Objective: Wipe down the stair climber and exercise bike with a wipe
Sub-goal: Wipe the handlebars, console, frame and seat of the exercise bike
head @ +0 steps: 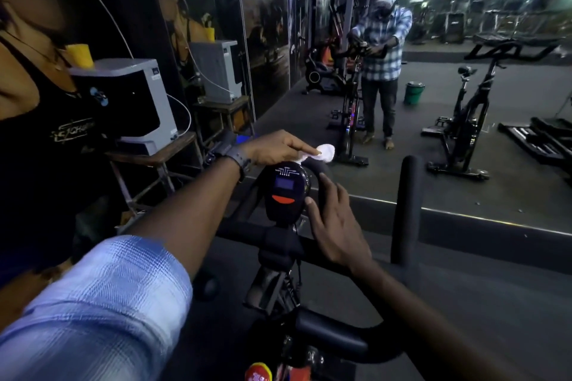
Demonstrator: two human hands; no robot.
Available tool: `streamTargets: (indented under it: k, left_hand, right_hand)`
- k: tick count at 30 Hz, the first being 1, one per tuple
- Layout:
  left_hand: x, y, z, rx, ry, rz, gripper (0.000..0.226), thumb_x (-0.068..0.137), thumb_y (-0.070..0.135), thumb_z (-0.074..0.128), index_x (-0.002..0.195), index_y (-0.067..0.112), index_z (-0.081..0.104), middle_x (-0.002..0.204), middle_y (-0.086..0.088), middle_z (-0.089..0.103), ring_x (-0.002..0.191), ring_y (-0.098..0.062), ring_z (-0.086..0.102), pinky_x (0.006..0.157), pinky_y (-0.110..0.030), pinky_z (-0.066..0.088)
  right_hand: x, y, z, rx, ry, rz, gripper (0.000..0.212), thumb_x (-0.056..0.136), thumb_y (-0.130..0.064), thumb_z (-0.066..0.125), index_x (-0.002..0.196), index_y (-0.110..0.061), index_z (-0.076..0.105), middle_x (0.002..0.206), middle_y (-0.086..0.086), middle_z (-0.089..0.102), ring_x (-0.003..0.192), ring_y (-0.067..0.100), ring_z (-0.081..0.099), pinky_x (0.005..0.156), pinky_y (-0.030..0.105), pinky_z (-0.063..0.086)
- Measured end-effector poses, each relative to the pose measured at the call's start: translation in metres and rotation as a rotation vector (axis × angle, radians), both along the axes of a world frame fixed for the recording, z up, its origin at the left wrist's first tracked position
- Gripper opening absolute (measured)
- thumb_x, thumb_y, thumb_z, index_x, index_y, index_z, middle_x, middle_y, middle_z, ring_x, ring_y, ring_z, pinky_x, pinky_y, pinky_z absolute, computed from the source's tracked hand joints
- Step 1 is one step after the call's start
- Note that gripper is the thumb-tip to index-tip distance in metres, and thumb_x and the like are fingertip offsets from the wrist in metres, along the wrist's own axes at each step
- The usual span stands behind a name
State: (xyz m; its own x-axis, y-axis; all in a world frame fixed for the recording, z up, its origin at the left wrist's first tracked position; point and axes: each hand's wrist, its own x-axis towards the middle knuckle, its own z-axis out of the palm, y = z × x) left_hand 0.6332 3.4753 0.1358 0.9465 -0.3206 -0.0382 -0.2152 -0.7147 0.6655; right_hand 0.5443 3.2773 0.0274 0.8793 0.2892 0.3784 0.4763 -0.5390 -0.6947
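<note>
Head view, looking down over the handlebar of the exercise bike (280,241) toward a mirrored wall. The wipe (109,152), a small white crumpled pad, sits at the top rear edge of the bike's console (286,190), pressed there under the extended fingers (305,150) of the left hand (272,148); the index finger lies nearly straight across it while the other fingers curl loosely beneath, so the wipe is pressed and lightly pinched, though the exact thumb contact is hidden. The console's long axis runs upright, tilted toward the viewer, with its screen and orange button facing the camera; the wipe lies at its far upper end, so the unwiped face lies below and nearer than the fingers, and a stroke down that face would be a pull toward the body. The left forearm reaches in from the lower left, wrist level, palm down. The right hand (332,226) rests against the console's right flank, fingers (328,182) spread and nearly straight, thumb touching the casing near the orange button, apparently steadying it. The left hand is thus the working one, the right a brace. No stair climber can be identified with confidence here.
</note>
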Motion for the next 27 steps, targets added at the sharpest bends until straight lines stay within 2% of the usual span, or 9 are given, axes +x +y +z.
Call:
streamTargets:
  k: [3, 6, 9, 13, 17, 21, 23, 25, 27]
  left_hand:
    - [0.001, -0.012, 0.002, 0.072, 0.017, -0.075, 0.033, 0.101, 0.013, 0.054, 0.133, 0.016, 0.061, 0.138, 0.002, 0.059, 0.126, -0.009, 0.053, 0.112, -0.025, 0.036]
    - [0.004, -0.028, 0.012, 0.27, 0.034, -0.147, 0.037, 0.104, 0.017, 0.047, 0.14, 0.015, 0.055, 0.138, 0.0, 0.058, 0.125, -0.011, 0.052, 0.101, -0.02, 0.036]
    - [0.003, -0.033, 0.014, 0.292, 0.061, -0.132, 0.038, 0.104, 0.012, 0.043, 0.141, 0.017, 0.053, 0.138, 0.001, 0.057, 0.12, -0.011, 0.053, 0.096, -0.021, 0.037]
    - [0.002, -0.012, 0.009, 0.221, 0.005, -0.129, 0.042, 0.101, 0.002, 0.044, 0.138, 0.016, 0.057, 0.14, -0.01, 0.058, 0.125, -0.017, 0.053, 0.111, -0.032, 0.037]
    - [-0.003, 0.012, -0.006, -0.069, -0.016, 0.014, 0.04, 0.099, -0.005, 0.043, 0.136, 0.001, 0.055, 0.143, -0.011, 0.053, 0.129, -0.012, 0.047, 0.098, -0.006, 0.034]
    - [-0.02, 0.014, -0.038, -0.431, -0.03, 0.156, 0.036, 0.103, 0.0, 0.039, 0.136, -0.001, 0.053, 0.139, -0.015, 0.055, 0.122, -0.017, 0.053, 0.106, -0.026, 0.04]
    - [-0.027, 0.017, -0.051, -0.525, -0.036, 0.172, 0.037, 0.105, 0.005, 0.038, 0.14, 0.002, 0.05, 0.139, -0.012, 0.055, 0.123, -0.018, 0.054, 0.103, -0.025, 0.044]
    - [-0.033, 0.025, -0.059, -0.509, -0.063, 0.171, 0.039, 0.106, 0.007, 0.038, 0.144, 0.004, 0.044, 0.145, -0.006, 0.049, 0.132, -0.016, 0.047, 0.109, -0.025, 0.04]
    - [-0.037, 0.041, -0.069, -0.312, -0.145, 0.154, 0.043, 0.106, 0.01, 0.039, 0.149, 0.011, 0.04, 0.151, 0.0, 0.042, 0.141, -0.013, 0.037, 0.117, -0.024, 0.028]
  right_hand:
    - [-0.001, 0.002, 0.001, -0.009, -0.017, -0.006, 0.061, 0.101, -0.059, 0.03, 0.156, -0.04, 0.008, 0.154, -0.002, 0.027, 0.134, 0.022, 0.046, 0.1, 0.042, 0.046]
    - [-0.001, 0.003, 0.001, -0.003, -0.034, -0.02, 0.061, 0.101, -0.059, 0.03, 0.155, -0.041, 0.01, 0.151, -0.001, 0.031, 0.131, 0.02, 0.047, 0.099, 0.041, 0.046]
    - [0.002, 0.002, 0.0, 0.008, -0.046, -0.03, 0.062, 0.1, -0.058, 0.033, 0.155, -0.039, 0.013, 0.152, -0.002, 0.034, 0.134, 0.016, 0.042, 0.099, 0.035, 0.042]
    - [-0.001, 0.001, 0.002, 0.052, -0.04, -0.022, 0.06, 0.101, -0.055, 0.039, 0.154, -0.041, 0.016, 0.152, -0.003, 0.037, 0.133, 0.011, 0.04, 0.098, 0.032, 0.04]
    - [-0.003, 0.0, 0.001, 0.036, -0.012, -0.075, 0.065, 0.099, -0.06, 0.039, 0.154, -0.033, 0.018, 0.154, 0.001, 0.036, 0.136, 0.015, 0.041, 0.102, 0.034, 0.04]
    - [-0.003, 0.001, 0.003, 0.04, -0.023, -0.081, 0.065, 0.099, -0.06, 0.04, 0.153, -0.031, 0.02, 0.151, 0.002, 0.039, 0.134, 0.016, 0.043, 0.103, 0.036, 0.041]
    - [-0.002, 0.001, 0.002, 0.057, -0.021, -0.073, 0.064, 0.099, -0.059, 0.042, 0.153, -0.031, 0.021, 0.15, 0.002, 0.04, 0.133, 0.015, 0.044, 0.103, 0.035, 0.041]
    - [-0.001, 0.0, 0.002, 0.063, -0.019, -0.069, 0.064, 0.099, -0.058, 0.043, 0.153, -0.031, 0.021, 0.149, 0.002, 0.041, 0.133, 0.015, 0.044, 0.102, 0.034, 0.04]
    - [-0.001, -0.001, 0.002, 0.064, -0.022, -0.071, 0.063, 0.099, -0.057, 0.043, 0.153, -0.031, 0.021, 0.149, 0.002, 0.041, 0.132, 0.015, 0.044, 0.1, 0.032, 0.039]
